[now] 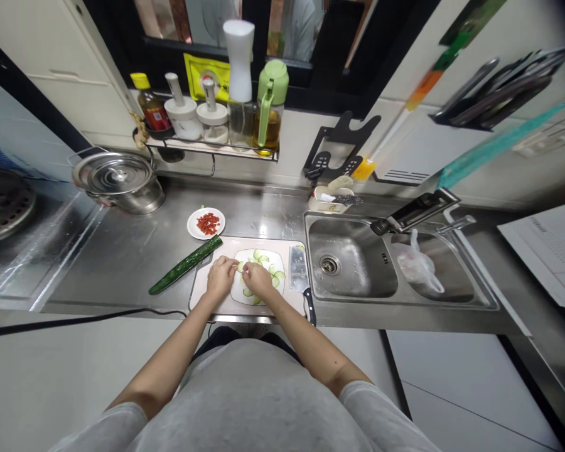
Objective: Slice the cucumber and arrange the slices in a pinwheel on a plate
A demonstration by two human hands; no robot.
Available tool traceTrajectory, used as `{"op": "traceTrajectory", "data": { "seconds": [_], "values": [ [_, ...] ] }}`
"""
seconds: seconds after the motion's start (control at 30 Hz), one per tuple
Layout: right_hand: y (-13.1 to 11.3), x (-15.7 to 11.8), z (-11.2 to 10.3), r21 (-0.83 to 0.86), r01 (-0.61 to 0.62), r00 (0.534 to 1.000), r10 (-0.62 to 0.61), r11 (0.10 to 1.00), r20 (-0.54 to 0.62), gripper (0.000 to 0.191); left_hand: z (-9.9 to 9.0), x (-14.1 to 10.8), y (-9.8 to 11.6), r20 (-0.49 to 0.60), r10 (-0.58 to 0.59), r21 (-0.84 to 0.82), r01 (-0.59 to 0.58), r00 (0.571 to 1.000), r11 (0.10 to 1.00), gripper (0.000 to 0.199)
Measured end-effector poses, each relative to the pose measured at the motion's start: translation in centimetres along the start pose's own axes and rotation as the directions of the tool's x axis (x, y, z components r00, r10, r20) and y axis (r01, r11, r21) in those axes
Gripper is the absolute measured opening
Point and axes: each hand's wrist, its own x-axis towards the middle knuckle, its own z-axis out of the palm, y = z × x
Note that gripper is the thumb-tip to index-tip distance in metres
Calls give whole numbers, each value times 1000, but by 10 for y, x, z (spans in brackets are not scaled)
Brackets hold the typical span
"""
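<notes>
A white plate (242, 294) on the pink cutting board (202, 292) carries several thin cucumber slices (277, 274), some of them curled. Over its left part, my left hand (222, 276) pinches a pale green cucumber slice (240, 266) at the fingertips. My right hand (258, 280) is closed too, its fingertips pressed together at that slice's right side; the fingers partly hide it. To the right of the plate lies a cleaver (298, 270) with a black handle. A whole cucumber (184, 267) rests at the left, its upper end against the board.
Behind the board sits a small plate (193, 225) of chopped red pieces. A lidded steel pot (122, 182) stands at the back left. To the right is a double sink (358, 251), with a plastic bag (417, 263) in its right basin. A rack (211, 149) holds bottles and jars.
</notes>
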Motion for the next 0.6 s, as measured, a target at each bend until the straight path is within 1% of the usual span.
{"op": "traceTrajectory", "data": {
  "seconds": [0.07,0.13,0.23,0.3,0.37,0.43,0.53,0.6],
  "values": [
    [6,-3,-7,54,-8,999,11,998,-46,19,-4,-2,-3,-58,-49,-57,45,997,997,26],
    [15,-8,-15,129,-8,995,21,992,-100,20,-9,-6,-9,-119,-124,-103,112,985,988,27],
    [35,-17,-31,250,21,978,32,968,-208,22,-18,-16,-21,-183,-248,-134,226,951,965,29],
    [51,-24,-42,312,9,954,85,950,-287,23,-23,-23,-32,-204,-307,-120,288,930,950,31],
    [66,-32,-50,362,-2,927,137,932,-348,25,-28,-30,-42,-208,-338,-81,328,918,941,32],
    [80,-40,-55,396,-9,906,175,918,-386,26,-31,-35,-50,-196,-353,-25,355,915,934,32],
    [95,-50,-54,423,-24,879,221,906,-422,29,-32,-39,-55,-157,-363,57,375,919,925,35],
    [100,-55,-51,436,-21,878,225,900,-422,31,-31,-40,-53,-134,-371,97,385,919,918,37]
  ]
}}
